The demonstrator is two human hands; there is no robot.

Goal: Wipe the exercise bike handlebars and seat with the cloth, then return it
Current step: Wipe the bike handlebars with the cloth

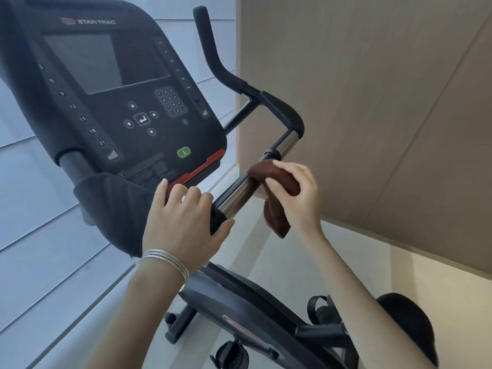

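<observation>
A brown cloth (277, 206) is draped over the shiny metal section of the right handlebar (239, 191), its loose end hanging below. My right hand (295, 198) grips the cloth against the bar, thumb and fingers curled round it. My left hand (183, 222), with silver bangles at the wrist, holds the black padded part of the handlebar (218, 219) just below the console. The black handlebar continues up and back to an upright horn (210, 46). The black seat (407, 323) shows at the lower right, partly behind my right forearm.
The dark console (106, 89) with screen, keypad and green button fills the upper left. A brown panelled wall (372, 102) stands close on the right. Below are the bike's body (239, 310), pedals with straps (319, 307) and pale floor (426, 275).
</observation>
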